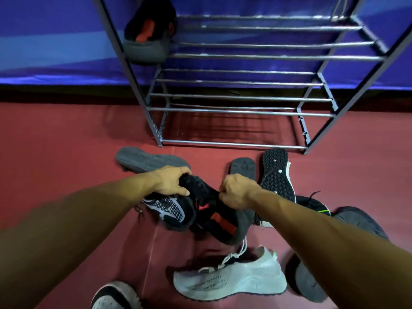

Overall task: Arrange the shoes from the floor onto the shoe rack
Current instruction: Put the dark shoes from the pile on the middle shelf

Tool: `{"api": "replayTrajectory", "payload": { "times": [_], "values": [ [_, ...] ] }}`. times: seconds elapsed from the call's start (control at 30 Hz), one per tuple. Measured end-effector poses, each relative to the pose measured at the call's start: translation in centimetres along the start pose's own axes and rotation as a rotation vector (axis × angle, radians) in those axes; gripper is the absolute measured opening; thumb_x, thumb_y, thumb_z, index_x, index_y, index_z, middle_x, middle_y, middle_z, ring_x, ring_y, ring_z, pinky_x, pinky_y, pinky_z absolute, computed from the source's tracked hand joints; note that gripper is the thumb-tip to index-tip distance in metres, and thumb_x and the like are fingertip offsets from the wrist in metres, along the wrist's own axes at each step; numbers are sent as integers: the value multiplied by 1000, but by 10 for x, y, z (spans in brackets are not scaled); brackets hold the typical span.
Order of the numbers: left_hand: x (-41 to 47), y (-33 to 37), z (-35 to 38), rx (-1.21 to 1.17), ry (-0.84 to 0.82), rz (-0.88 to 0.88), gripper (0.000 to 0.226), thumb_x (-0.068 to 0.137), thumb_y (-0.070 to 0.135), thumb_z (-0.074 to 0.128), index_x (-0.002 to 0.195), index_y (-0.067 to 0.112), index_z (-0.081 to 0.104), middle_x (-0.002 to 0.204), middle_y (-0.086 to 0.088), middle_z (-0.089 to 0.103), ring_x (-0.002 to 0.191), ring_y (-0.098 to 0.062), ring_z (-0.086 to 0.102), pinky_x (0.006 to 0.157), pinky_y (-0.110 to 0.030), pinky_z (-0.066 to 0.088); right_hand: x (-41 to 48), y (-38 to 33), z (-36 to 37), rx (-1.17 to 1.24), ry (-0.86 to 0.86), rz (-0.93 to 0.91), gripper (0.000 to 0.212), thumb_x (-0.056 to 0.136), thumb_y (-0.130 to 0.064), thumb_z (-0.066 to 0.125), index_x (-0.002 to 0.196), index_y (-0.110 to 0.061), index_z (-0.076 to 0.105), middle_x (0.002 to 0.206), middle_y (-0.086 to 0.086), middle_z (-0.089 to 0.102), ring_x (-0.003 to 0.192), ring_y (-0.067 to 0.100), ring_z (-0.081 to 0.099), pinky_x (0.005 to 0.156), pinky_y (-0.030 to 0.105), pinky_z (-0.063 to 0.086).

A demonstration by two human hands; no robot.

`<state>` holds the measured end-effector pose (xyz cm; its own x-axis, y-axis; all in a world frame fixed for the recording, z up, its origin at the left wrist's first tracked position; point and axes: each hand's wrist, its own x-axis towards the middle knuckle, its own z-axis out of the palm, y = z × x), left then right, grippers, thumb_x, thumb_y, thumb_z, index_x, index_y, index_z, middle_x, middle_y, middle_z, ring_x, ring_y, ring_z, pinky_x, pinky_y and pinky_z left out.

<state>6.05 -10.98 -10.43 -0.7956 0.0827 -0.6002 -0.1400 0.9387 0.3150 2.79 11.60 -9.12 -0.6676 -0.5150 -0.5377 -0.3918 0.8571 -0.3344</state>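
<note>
Left hand (171, 180) grips the toe and right hand (236, 192) clenches the upper of the black shoe (223, 224), held low over the floor (66, 152). Shoe rack (240, 97) stands directly ahead; the shoe's long axis points roughly toward it, heel nearest the person

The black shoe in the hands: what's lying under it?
A black-and-white knit sneaker lies partly beneath the black shoe, on the red floor. The shoe and the left hand cover part of it, so anything else underneath is hidden.
</note>
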Motion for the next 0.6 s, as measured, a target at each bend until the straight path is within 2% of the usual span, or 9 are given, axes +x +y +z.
{"api": "replayTrajectory", "payload": {
  "times": [0.07, 0.13, 0.23, 0.3, 0.37, 0.43, 0.5, 0.53, 0.6],
  "values": [
    [-5, 10, -2, -52, 24, 15, 78, 85, 41, 76, 150, 28, 35, 86, 12, 54, 87, -14, 57, 81, -23, 41, -10, 4, -8, 1, 39, 7, 20, 85, -24, 55, 88, -10, 69, 111, 15, 69, 105, 34, 66, 83, 33, 52],
    [-8, 19, -5, -101, 48, 15, 88, 85, 42, 76, 155, 27, 25, 91, 10, 54, 91, -16, 55, 83, -24, 40, -15, 9, -14, 11, 83, 11, 18, 85, -24, 54, 71, -13, 59, 102, 14, 69, 100, 33, 66, 79, 32, 50],
    [-10, 28, -8, -177, 101, -32, 89, 85, 47, 73, 155, 21, 23, 112, 0, 63, 101, -21, 59, 84, -27, 41, -20, 18, -24, 49, 141, -13, 27, 77, -27, 52, 55, -14, 44, 74, 7, 57, 82, 29, 63, 72, 31, 47],
    [-12, 29, -12, -241, 136, -68, 85, 86, 49, 72, 152, 19, 27, 109, 2, 63, 100, -19, 60, 83, -28, 42, -28, 22, -34, 77, 180, -17, 25, 75, -28, 53, 53, -15, 49, 65, 3, 53, 74, 27, 59, 68, 32, 47],
    [-16, 29, -20, -290, 178, -85, 88, 84, 51, 73, 152, 18, 26, 105, 2, 65, 97, -20, 61, 79, -29, 41, -39, 25, -45, 62, 186, -18, 32, 83, -21, 56, 51, -22, 57, 58, -4, 47, 70, 24, 51, 66, 29, 41],
    [-20, 28, -27, -311, 235, -86, 94, 83, 53, 73, 154, 20, 22, 108, -6, 68, 93, -21, 64, 74, -30, 42, -46, 32, -55, 12, 201, -13, 38, 88, -18, 57, 52, -30, 61, 57, -6, 46, 70, 25, 51, 67, 29, 39],
    [-22, 26, -35, -323, 284, -67, 95, 83, 52, 74, 155, 23, 19, 107, -9, 65, 88, -18, 63, 73, -29, 43, -49, 41, -64, -44, 242, 11, 33, 88, -22, 57, 56, -23, 58, 66, 0, 53, 76, 29, 57, 67, 30, 41],
    [-24, 24, -40, -315, 306, -54, 96, 82, 52, 75, 156, 27, 19, 111, -9, 62, 91, -19, 61, 77, -29, 44, -50, 45, -68, -76, 274, 11, 28, 88, -23, 57, 60, -21, 58, 73, 3, 58, 81, 31, 60, 68, 30, 42],
    [-24, 18, -48, -295, 351, -32, 96, 77, 58, 77, 154, 40, 21, 125, -9, 53, 106, -22, 58, 93, -32, 45, -52, 50, -77, -119, 327, 5, 15, 89, -25, 59, 80, -22, 69, 90, 6, 65, 94, 35, 64, 70, 30, 41]
  ]
}}
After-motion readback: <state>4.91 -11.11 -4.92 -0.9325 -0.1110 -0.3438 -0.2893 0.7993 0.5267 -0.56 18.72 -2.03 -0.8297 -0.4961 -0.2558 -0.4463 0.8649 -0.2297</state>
